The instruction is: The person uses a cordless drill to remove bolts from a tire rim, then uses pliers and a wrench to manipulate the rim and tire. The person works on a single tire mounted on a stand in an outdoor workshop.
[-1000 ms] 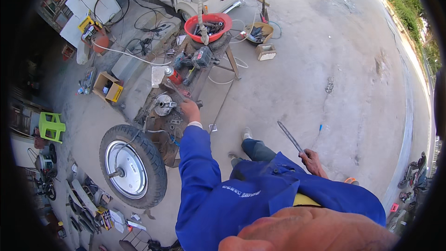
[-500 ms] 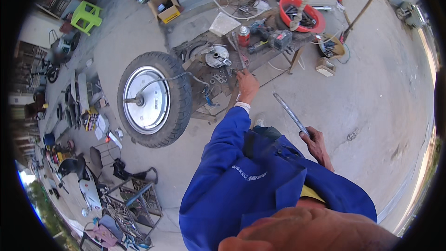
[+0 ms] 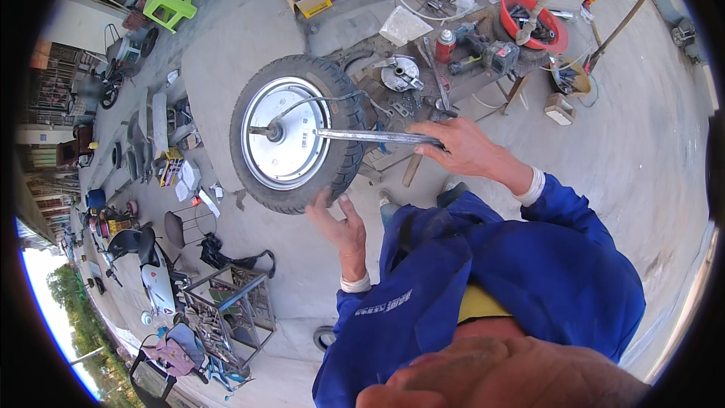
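A wheel with a black tyre (image 3: 349, 136) and a silver hub (image 3: 291, 159) stands by the low bench. A cable runs from its axle (image 3: 266, 131). My right hand (image 3: 472, 149) is closed around one end of a long, flat steel tyre lever (image 3: 370, 136). The lever's other end reaches over the hub face; whether it touches cannot be told. At the tyre's lower edge is my left hand (image 3: 341, 234), slightly blurred, its fingers apart and nothing in it. Contact between those fingers and the rubber is unclear.
On the bench lie a round brake plate (image 3: 400, 74), a red spray can (image 3: 445, 46), a cordless power tool (image 3: 498, 57) and small hardware. Behind it is a red basin (image 3: 538, 23) of tools. A metal tool rack (image 3: 234, 306) and a scooter (image 3: 157, 287) stand lower left.
My left hand has come back from the bench to the tyre's lower edge. My right hand has swung the tyre lever up and left across the hub. The view has shifted.
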Motion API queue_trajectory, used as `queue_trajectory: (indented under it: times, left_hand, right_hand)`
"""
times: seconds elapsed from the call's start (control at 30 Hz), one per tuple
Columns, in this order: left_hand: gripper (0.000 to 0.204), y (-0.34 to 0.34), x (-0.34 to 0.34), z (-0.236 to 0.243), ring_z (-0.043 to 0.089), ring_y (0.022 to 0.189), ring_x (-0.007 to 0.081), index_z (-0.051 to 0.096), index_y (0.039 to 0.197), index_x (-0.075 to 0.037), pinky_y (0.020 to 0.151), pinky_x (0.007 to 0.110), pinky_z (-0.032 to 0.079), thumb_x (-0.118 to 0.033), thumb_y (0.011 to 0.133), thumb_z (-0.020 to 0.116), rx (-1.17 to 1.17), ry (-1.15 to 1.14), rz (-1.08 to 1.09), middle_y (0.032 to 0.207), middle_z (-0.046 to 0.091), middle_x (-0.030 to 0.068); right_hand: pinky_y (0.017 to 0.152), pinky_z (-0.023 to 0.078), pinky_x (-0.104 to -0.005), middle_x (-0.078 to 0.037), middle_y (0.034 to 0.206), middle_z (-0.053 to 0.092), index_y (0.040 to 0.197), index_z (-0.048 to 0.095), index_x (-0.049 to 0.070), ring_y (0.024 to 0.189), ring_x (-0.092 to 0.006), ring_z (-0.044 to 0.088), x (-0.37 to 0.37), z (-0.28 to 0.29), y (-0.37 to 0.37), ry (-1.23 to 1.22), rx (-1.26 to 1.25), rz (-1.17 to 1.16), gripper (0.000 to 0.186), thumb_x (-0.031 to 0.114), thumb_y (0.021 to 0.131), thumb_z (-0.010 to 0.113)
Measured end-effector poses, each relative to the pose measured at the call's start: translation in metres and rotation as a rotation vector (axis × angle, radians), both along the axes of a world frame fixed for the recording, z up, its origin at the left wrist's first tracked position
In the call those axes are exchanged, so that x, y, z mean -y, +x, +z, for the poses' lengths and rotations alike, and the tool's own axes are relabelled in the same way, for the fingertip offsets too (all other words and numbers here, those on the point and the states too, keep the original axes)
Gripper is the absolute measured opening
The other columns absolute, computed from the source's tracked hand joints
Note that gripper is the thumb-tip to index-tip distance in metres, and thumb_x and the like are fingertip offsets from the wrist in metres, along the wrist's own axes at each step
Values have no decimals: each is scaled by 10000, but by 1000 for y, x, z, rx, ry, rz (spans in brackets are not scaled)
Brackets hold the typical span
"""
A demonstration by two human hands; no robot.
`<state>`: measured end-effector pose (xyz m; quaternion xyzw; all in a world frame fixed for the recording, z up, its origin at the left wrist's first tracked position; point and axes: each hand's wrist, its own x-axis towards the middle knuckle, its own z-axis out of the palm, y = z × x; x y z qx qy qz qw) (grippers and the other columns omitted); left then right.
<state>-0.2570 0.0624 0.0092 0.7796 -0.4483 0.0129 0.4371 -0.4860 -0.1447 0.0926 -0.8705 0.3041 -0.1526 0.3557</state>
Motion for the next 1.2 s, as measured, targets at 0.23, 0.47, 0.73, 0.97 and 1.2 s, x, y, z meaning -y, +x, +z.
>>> queue_trajectory:
  times: [0.23, 0.47, 0.73, 0.97, 1.2]
  left_hand:
    - [447, 97, 17, -21, 492, 1336, 462, 566, 1352, 42, 1106, 578, 389, -268, 1033, 615, 163, 20, 140, 1396, 544, 265]
    - [320, 213, -10, -35, 538, 1275, 415, 605, 1264, 37, 1101, 540, 411, -192, 1041, 607, 179, -31, -104, 1327, 585, 240]
    - [551, 204, -9, 4, 541, 1344, 387, 528, 1446, 76, 1156, 495, 397, -365, 1116, 555, -195, 137, 65, 1451, 566, 258]
    - [629, 194, 17, -10, 509, 1380, 424, 532, 1455, 73, 1171, 531, 374, -433, 1085, 585, 36, 304, 4, 1451, 567, 266]
    - [679, 193, 55, 3, 472, 1424, 433, 508, 1482, 76, 1186, 560, 364, -449, 1061, 599, 134, 377, -71, 1515, 491, 263]
  right_hand:
    - [658, 509, -415, -140, 868, 745, 1308, 695, 127, 710, -312, 681, -23, 16, 40, 134, 123, -75, 325, 278, 1020, 707]
    - [653, 500, -393, -114, 825, 721, 1308, 708, 125, 681, -273, 662, -46, 22, 27, 125, 180, -246, 321, 259, 1017, 714]
    - [605, 459, -491, -156, 806, 710, 1324, 676, 142, 668, -364, 662, -36, 15, 49, 131, 16, -101, 335, 272, 1016, 693]
    - [588, 482, -532, -146, 748, 693, 1256, 649, 125, 675, -389, 688, 1, -14, 78, 74, -6, 32, 270, 241, 1014, 679]
    - [586, 500, -520, -148, 734, 682, 1226, 658, 102, 703, -391, 708, 16, -25, 93, 113, -27, 102, 273, 216, 982, 699]
